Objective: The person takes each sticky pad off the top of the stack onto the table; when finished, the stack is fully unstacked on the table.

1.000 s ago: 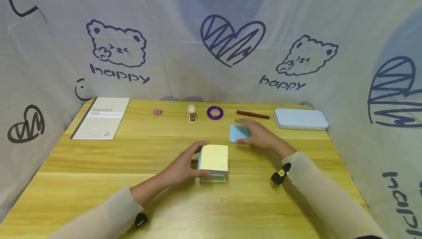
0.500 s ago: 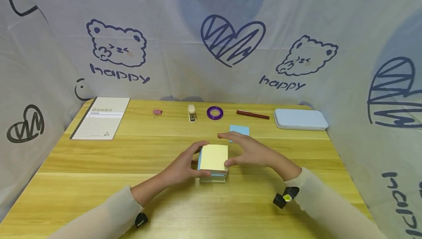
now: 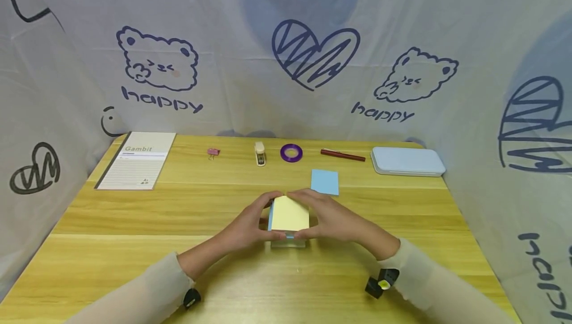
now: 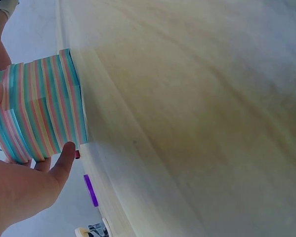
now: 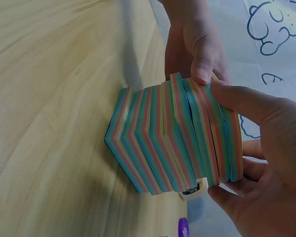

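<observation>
In the head view a tall stack of sticky notes point(image 3: 290, 216) stands mid-table with a pale yellow sheet on top. My left hand point(image 3: 245, 226) grips its left side, thumb on the near face and fingers at the far edge. From the right my right hand point(image 3: 335, 219) holds the upper part the same way, the two thumbs almost meeting. Both wrist views show pink, teal and yellow layers in the stack point(image 5: 162, 140), with some pads jutting out unevenly. Behind the right hand a light blue sticky note pad point(image 3: 324, 182) lies flat.
Along the back of the table lie a notebook point(image 3: 136, 161), a pink binder clip point(image 3: 213, 152), a small white-topped stationery item point(image 3: 260, 154), a purple tape roll point(image 3: 291, 153), a dark red pen point(image 3: 342, 155) and a pale blue case point(image 3: 408, 161). A printed cloth point(image 3: 241, 96) hangs behind.
My right hand has come left and toward me from the blue sticky note pad and taken hold of the stack's right side. My left hand has stayed on the stack.
</observation>
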`<control>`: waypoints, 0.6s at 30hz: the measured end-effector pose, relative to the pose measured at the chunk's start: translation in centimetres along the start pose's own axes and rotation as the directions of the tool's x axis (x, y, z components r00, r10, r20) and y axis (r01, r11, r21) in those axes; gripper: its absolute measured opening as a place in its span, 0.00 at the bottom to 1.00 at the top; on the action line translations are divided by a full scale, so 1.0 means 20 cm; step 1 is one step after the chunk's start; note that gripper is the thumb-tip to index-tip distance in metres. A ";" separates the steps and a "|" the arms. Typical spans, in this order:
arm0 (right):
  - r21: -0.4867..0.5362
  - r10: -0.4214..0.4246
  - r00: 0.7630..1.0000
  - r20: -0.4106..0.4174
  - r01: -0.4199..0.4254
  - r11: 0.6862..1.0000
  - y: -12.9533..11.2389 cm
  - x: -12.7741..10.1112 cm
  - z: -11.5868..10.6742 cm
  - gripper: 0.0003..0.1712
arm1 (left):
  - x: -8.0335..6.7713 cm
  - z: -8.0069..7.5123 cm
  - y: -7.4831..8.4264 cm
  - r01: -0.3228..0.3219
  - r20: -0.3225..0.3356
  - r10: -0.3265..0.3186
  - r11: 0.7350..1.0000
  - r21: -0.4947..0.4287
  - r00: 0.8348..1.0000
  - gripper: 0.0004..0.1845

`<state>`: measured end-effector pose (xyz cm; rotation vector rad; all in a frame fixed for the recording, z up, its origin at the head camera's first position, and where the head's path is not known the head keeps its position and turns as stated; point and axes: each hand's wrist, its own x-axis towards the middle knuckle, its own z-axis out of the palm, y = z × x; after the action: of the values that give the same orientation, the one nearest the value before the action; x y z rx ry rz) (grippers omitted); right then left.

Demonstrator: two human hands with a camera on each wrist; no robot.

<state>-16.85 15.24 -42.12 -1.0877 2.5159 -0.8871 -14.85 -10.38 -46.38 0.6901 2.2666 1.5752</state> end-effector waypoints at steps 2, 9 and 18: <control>-0.012 -0.006 1.000 -0.007 0.006 1.000 0.00 0.00 0.00 0.53 | 0.00 0.00 0.00 0.003 -0.001 -0.003 1.000 0.003 1.000 0.47; -0.042 0.004 1.000 0.005 -0.004 0.999 0.01 -0.02 -0.05 0.51 | 0.00 0.00 0.01 0.022 -0.012 -0.022 1.000 0.020 1.000 0.54; 0.022 0.101 0.994 -0.049 -0.100 0.995 0.16 -0.12 -0.22 0.52 | 0.00 0.01 0.01 0.021 -0.029 -0.017 0.991 0.135 0.999 0.47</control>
<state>-18.98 20.48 -40.70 -0.9348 2.5716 -0.9192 -14.80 -10.20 -46.28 0.6821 2.4106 1.4416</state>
